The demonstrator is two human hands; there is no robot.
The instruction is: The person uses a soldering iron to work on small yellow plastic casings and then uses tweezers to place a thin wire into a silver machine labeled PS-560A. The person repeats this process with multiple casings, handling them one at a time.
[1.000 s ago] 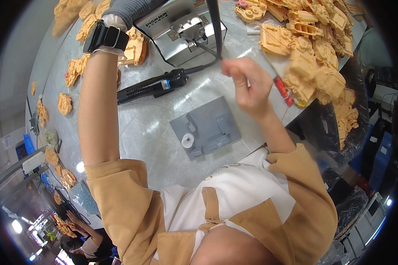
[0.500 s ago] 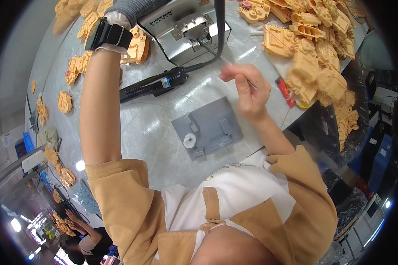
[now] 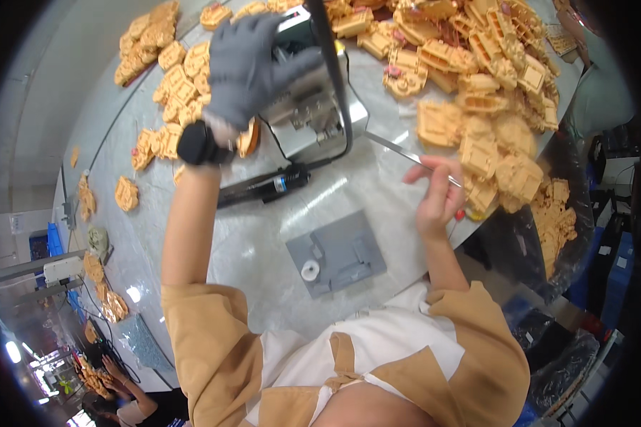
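Observation:
My left hand (image 3: 246, 67), in a grey glove, is over the top of a silver metal box machine (image 3: 313, 117). Its fingers and thumb are spread apart, somewhat blurred; whether they touch the box I cannot tell. In my bare right hand (image 3: 438, 196) is a pair of slim metal tweezers (image 3: 399, 149), pointing up and left toward the box's front corner. A black electric screwdriver (image 3: 267, 186) lies in front of the box. Nearer to me, a grey fixture block (image 3: 342, 249) rests on the table with a white round piece (image 3: 310, 270) at its left.
Orange-yellow plastic housings (image 3: 491, 99) are heaped at the far right, with more groups (image 3: 185, 85) at the left. A black cable (image 3: 338, 71) hangs across the machine. Black plastic sheeting (image 3: 527, 242) drapes beyond the right table edge. Another person (image 3: 142, 406) works at lower left.
My right hand has moved right with the tweezers, whose tip has come away from the front of the machine. My gloved left hand has come into fuller view above the box as the view shifted.

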